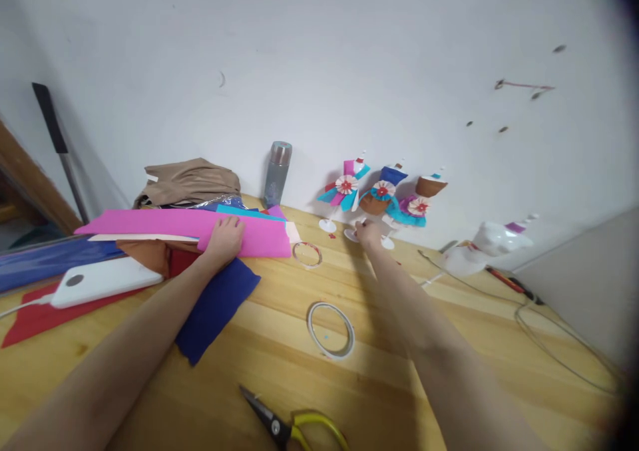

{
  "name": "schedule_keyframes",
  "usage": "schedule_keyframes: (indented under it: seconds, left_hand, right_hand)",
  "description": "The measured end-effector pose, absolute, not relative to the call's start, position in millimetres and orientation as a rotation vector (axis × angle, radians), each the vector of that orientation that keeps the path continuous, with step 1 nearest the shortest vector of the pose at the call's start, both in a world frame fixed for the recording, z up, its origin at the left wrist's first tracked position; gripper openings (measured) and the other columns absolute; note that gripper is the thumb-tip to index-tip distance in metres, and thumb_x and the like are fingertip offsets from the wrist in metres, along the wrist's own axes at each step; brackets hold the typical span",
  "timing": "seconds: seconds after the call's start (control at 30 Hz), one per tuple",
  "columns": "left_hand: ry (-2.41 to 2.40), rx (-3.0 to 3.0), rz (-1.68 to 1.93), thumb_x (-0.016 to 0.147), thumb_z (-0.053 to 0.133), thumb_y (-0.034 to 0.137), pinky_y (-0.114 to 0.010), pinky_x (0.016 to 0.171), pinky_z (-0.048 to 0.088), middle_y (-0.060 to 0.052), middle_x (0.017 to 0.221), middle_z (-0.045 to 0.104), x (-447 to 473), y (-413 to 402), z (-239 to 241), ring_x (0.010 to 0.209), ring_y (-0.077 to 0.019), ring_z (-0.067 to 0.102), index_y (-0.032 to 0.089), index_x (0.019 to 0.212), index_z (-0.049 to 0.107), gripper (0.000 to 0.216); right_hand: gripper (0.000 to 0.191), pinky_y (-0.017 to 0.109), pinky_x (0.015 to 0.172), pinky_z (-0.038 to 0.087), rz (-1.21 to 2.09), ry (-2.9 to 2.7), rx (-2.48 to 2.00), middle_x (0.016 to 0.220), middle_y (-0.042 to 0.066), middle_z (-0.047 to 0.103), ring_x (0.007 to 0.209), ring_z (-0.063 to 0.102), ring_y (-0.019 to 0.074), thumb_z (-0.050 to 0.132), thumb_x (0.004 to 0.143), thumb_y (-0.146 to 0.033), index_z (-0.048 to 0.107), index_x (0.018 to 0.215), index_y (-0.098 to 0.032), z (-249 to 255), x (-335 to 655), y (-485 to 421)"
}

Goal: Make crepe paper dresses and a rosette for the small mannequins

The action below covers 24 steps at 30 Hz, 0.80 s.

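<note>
My left hand point(227, 239) lies on a long pink sheet point(150, 225), fingers resting on its surface, with a dark blue piece point(219, 308) below it. At the back of the table my right hand point(368, 233) is closed beside the round white base point(351, 235) of a small stand; what its fingers hold is hidden. Above it stand three decorated figures in a row: one with a pink hat and blue strips point(346, 183), a middle one with a blue hat point(383, 189), and one with a brown hat point(419, 205). Each carries a pleated paper flower.
Yellow-handled scissors point(284, 428) lie at the front. Two tape rolls, one larger point(331, 331), one smaller point(307, 255), lie mid-table. A bottle point(278, 173), brown cloth point(192, 181) and white device point(107, 282) are left; a white cat-shaped object point(499, 238) and cable point(544, 344) are right.
</note>
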<state>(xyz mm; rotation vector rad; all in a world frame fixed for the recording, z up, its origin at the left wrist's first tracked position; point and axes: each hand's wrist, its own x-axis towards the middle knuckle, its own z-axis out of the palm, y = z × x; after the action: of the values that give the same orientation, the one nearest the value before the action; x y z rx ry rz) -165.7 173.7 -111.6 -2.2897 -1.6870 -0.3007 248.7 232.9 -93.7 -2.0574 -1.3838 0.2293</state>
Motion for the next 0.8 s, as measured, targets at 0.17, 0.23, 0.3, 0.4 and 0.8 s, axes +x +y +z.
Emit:
schedule_keyframes:
  seconds: [0.17, 0.23, 0.3, 0.4, 0.8]
  left_hand:
    - [-1.667, -2.296, -0.299, 0.096, 0.039, 0.017, -0.046, 0.097, 0.039, -0.021, 0.119, 0.063, -167.2, 175.2, -112.5, 0.113, -0.0316, 0.056, 0.01, 0.108, 0.065, 0.029]
    - [-1.663, -2.296, -0.296, 0.097, 0.038, 0.017, -0.045, 0.096, 0.039, -0.021, 0.118, 0.063, -167.7, 175.6, -112.6, 0.112, -0.0318, 0.057, 0.01, 0.108, 0.065, 0.03]
    - [-1.661, -2.294, -0.297, 0.097, 0.038, 0.017, -0.045, 0.095, 0.039, -0.022, 0.118, 0.063, -167.8, 175.6, -112.6, 0.111, -0.032, 0.057, 0.009, 0.108, 0.066, 0.031]
    - [-1.663, -2.291, -0.305, 0.097, 0.037, 0.017, -0.047, 0.096, 0.039, -0.022, 0.118, 0.062, -167.2, 174.5, -111.7, 0.111, -0.033, 0.057, 0.008, 0.11, 0.065, 0.032]
    - [-1.758, -2.284, -0.293, 0.098, 0.036, 0.017, -0.045, 0.099, 0.041, -0.02, 0.121, 0.063, -160.8, 164.9, -101.1, 0.116, -0.0307, 0.056, 0.012, 0.112, 0.065, 0.033]
  right_hand:
    - [0.033, 0.041, 0.087, 0.058, 0.331, -1.402, -2.101, 0.121, 0.009, 0.065, 0.102, 0.066, 0.0208, 0.061, 0.097, -0.037, 0.062, 0.122, -0.017, -98.0, 243.0, 195.9]
    - [0.029, 0.038, 0.082, 0.058, 0.349, -1.451, -2.065, 0.11, 0.007, 0.068, 0.093, 0.067, 0.018, 0.061, 0.097, -0.038, 0.064, 0.115, -0.015, -98.5, 238.1, 173.0]
    - [0.024, 0.035, 0.078, 0.056, 0.354, -1.508, -2.009, 0.093, 0.004, 0.07, 0.082, 0.067, 0.016, 0.059, 0.098, -0.037, 0.067, 0.099, -0.014, -98.6, 231.7, 149.3]
    - [0.026, 0.031, 0.072, 0.05, 0.359, -1.571, -1.918, 0.069, 0.004, 0.068, 0.071, 0.066, 0.0179, 0.054, 0.095, -0.031, 0.063, 0.074, -0.018, -99.6, 219.2, 117.6]
    - [0.035, 0.031, 0.059, 0.04, 0.464, -1.641, -1.709, 0.061, 0.006, 0.065, 0.057, 0.058, 0.0208, 0.044, 0.083, -0.053, 0.051, 0.065, -0.024, -115.9, 187.6, 73.7]
